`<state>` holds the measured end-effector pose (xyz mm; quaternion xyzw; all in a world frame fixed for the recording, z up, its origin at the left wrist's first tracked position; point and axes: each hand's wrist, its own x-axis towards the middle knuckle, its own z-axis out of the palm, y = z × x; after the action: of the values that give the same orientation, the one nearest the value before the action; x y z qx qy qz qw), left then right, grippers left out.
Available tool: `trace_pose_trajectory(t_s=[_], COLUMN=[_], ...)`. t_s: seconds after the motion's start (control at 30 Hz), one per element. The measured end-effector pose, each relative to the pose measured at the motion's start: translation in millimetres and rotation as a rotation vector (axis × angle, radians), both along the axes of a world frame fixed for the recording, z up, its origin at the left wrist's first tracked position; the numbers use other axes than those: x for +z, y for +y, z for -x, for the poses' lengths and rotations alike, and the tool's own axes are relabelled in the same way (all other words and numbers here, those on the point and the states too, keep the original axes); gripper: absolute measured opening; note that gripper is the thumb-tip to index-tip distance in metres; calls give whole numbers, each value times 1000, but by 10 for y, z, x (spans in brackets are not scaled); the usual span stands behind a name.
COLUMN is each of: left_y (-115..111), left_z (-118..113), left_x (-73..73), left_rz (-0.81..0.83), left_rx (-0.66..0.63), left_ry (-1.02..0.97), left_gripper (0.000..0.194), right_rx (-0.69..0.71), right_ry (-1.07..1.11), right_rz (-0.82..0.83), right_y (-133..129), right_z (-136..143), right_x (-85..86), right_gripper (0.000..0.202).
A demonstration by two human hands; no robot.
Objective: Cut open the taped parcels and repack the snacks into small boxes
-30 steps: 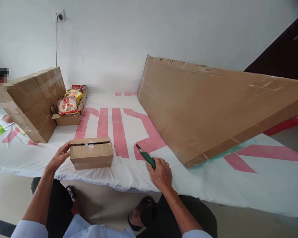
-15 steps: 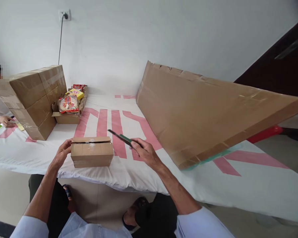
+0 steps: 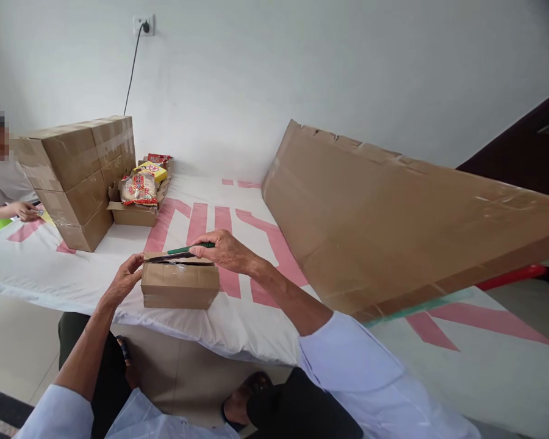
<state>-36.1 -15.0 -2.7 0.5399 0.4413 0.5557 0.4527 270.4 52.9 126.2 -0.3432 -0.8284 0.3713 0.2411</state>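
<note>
Left hand (image 3: 125, 280) curled against the end of the small cardboard box (image 3: 180, 285) near the bench's (image 3: 249, 335) front edge, right hand (image 3: 224, 251) pinching the green-handled cutter (image 3: 190, 249), dark blade over the box's top seam, open carton (image 3: 135, 214) of packets behind.

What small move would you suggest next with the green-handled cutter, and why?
I would probably have the right hand draw the cutter along the small box's top seam: the blade appears lined up with it, and the left hand touches the box's end.
</note>
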Motion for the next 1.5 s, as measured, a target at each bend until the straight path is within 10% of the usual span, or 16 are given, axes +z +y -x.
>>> trace_pose_trajectory(t_s=[0.93, 1.5], left_y=[47, 52], left_z=[54, 47], left_x=[105, 207], left_rz=[2, 5], left_rx=[-38, -40], left_ry=[46, 152], left_gripper=[56, 72], right_rx=[87, -15], right_ry=[-328, -626], right_rz=[-234, -316], right_y=[179, -18], right_z=[434, 164], right_x=[255, 660], right_gripper=[24, 26])
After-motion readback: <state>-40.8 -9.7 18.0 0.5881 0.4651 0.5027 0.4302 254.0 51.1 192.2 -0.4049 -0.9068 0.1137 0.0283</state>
